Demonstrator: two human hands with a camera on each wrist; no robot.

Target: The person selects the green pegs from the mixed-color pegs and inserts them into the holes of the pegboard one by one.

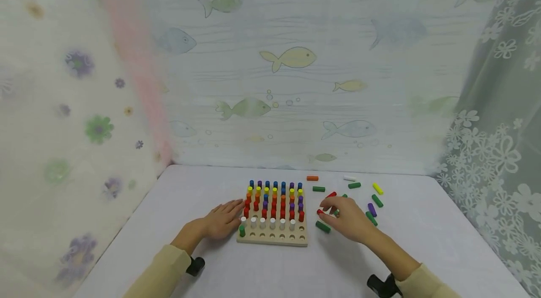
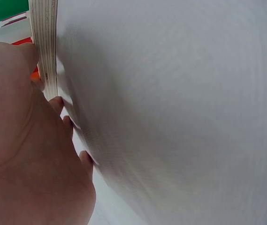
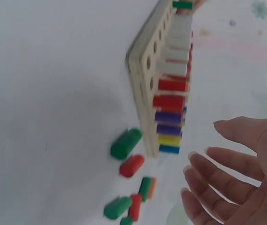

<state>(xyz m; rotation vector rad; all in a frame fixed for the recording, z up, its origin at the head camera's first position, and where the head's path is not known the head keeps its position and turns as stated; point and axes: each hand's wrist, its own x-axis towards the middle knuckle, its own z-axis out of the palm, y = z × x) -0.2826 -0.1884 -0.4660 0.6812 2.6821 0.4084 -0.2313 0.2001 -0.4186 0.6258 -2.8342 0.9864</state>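
A wooden pegboard (image 1: 272, 242) stands on the table with rows of blue, yellow, orange, red, purple and white pegs in its holes. One green peg (image 1: 242, 231) is upright at its front left corner; other front-row holes show bare. My left hand (image 1: 221, 219) lies flat beside the board, fingertips at its left edge (image 2: 44, 42). To the right, my right hand (image 1: 348, 219) hovers over loose pegs, thumb and fingers spread around a red peg (image 1: 320, 212). In the right wrist view nothing is between those fingers, and the red peg (image 3: 132, 166) lies beside a green peg (image 3: 125, 143).
Several loose pegs lie right of the board, among them an orange peg (image 1: 312, 178), a white peg (image 1: 350, 178), a yellow peg (image 1: 378, 188) and a purple peg (image 1: 372, 209). A fish-patterned curtain (image 1: 291, 100) hangs behind the white table (image 1: 203, 274).
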